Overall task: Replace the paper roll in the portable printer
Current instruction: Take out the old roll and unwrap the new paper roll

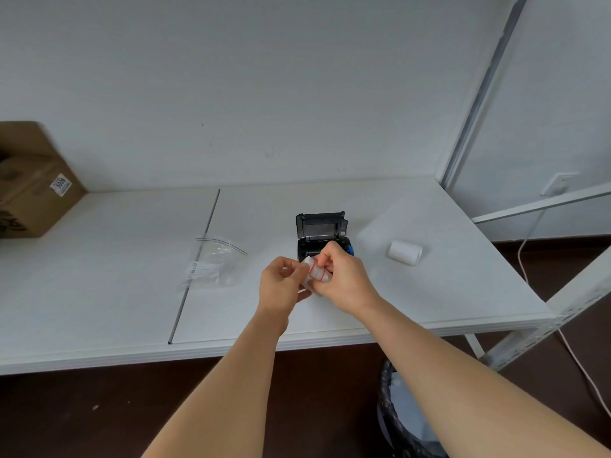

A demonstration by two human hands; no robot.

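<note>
A small black portable printer (322, 230) stands on the white table (446, 292) with its lid raised toward the wall; a blue part shows on its right side. Just in front of it my left hand (283, 281) and my right hand (340, 279) together grip a white label roll with red-outlined labels (315, 272), held a little above the tabletop. My right thumb and fingers pinch at the roll's upper edge. A plain white paper roll (405, 252) lies on its side to the right of the printer.
A clear zip bag (213, 264) lies left of the printer beside a dark seam in the tabletop. A cardboard box (29, 190) sits at the far left. A bin with a dark liner (401, 421) stands under the table's front edge. A white cable (568, 345) hangs at right.
</note>
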